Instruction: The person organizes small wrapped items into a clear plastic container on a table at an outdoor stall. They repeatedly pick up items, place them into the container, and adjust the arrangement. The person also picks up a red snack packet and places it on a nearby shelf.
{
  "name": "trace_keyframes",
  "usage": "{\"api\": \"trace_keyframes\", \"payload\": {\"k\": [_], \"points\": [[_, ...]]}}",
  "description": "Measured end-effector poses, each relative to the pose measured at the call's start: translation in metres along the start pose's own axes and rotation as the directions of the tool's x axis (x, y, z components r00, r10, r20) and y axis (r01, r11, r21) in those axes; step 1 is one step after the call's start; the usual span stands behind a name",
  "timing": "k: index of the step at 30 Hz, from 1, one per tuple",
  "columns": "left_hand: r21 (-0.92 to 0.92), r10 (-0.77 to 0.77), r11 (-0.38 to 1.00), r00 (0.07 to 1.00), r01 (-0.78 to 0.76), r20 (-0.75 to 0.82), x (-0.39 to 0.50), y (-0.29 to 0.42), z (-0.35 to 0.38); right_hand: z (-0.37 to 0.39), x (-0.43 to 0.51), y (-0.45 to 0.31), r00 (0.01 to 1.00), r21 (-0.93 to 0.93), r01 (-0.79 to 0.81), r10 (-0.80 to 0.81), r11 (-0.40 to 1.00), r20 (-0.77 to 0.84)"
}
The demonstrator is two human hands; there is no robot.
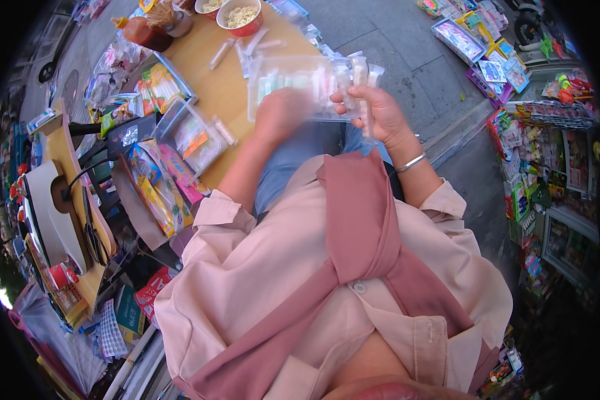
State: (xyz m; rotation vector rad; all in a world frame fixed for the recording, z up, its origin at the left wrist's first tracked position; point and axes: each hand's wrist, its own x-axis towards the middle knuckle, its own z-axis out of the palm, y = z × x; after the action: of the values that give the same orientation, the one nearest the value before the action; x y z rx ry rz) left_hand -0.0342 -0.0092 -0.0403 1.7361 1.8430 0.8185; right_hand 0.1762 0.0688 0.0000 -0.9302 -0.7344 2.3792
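Observation:
A translucent plastic box (pixel 300 62) straddles the edge of a wooden table (pixel 205 85), over my lap. Rows of small wrapped tubes (pixel 325 85) in pale green, pink and white lie inside it. My left hand (pixel 282 112) is blurred at the near left side of the box, and its fingers are hidden. My right hand (pixel 377 110), with a silver bangle on the wrist, grips several clear tubes (pixel 360 70) at the box's right end. Their contents look pale. Loose tubes (pixel 222 53) lie on the tabletop beyond the box.
Two red bowls of noodles (pixel 240 19), a sauce bottle (pixel 142 32) and a holder of wooden sticks (pixel 177 22) stand at the far end. Left are an open clear box (pixel 195 137), colourful packets (pixel 162 82) and scissors (pixel 94 232). Packaged goods (pixel 495 55) line the right.

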Motion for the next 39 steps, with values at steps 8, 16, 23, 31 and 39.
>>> {"api": "trace_keyframes", "payload": {"k": [8,16,23,31,39], "points": [[-0.883,-0.309,0.320,0.919,0.344,0.246,0.005,0.045,-0.021,0.010,0.003,0.004,0.993,-0.011,-0.069,0.069,0.998,0.096],[-0.872,-0.367,0.358,0.909,0.335,0.198,0.014,0.050,-0.014,0.014,-0.001,0.006,0.999,-0.197,0.021,-0.012,0.980,0.046],[-0.788,-0.370,0.450,0.891,0.419,0.262,0.005,0.042,-0.029,0.013,0.005,0.012,0.983,-0.411,0.121,-0.168,0.904,-0.079],[-0.031,0.033,0.998,0.889,-0.053,-0.457,-0.015,0.014,-0.001,0.008,0.009,0.001,0.946,-0.307,0.106,-0.191,0.946,-0.261],[0.155,-0.041,0.987,0.998,0.049,-0.054,-0.003,0.006,0.000,0.007,0.006,0.006,0.990,-0.354,0.033,-0.079,0.935,-0.116]]}}
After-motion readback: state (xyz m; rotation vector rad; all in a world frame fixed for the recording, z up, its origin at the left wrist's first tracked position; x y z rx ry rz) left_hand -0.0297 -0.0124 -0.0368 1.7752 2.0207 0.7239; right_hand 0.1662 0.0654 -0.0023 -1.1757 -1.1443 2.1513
